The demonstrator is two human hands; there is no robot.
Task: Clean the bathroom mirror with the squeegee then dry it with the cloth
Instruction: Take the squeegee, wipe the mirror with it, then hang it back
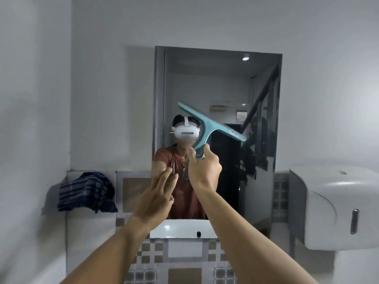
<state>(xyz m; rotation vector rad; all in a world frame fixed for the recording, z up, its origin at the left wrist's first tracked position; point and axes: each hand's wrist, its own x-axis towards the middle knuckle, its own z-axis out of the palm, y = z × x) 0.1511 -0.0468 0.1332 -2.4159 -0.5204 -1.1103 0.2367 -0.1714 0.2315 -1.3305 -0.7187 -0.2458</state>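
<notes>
Squeegee (213, 125), teal, T-shaped, is up in front of the mirror (205, 78) at about mid height, held by the right hand (202, 167). Thumb and fingers are wrapped round the bottom of the handle, w/ the arm stretched up from the lower right. The blade is tilted: left end high, right end low and near the mirror's right side. Can't tell if the rubber edge is actually on the glass.

Left hand (155, 197) is raised just left of and below the right one, over the mirror's lower left part. Fingers are straight and close together, holding nothing (tips very near the glass, contact unclear).

Behind both hands, the mirror hangs upright on the pale wall (102, 58). The reflection shows a person in a reddish top w/ a white headset (186, 133).

Cloth (86, 193), dark blue w/ lighter stripes, lies bunched on a ledge left of the mirror, well apart from both hands. A white dispenser (336, 206) is mounted on the wall to the mirror's right. Grey, white & brown tiles (143, 255) run below the mirror, between the two forearms.
</notes>
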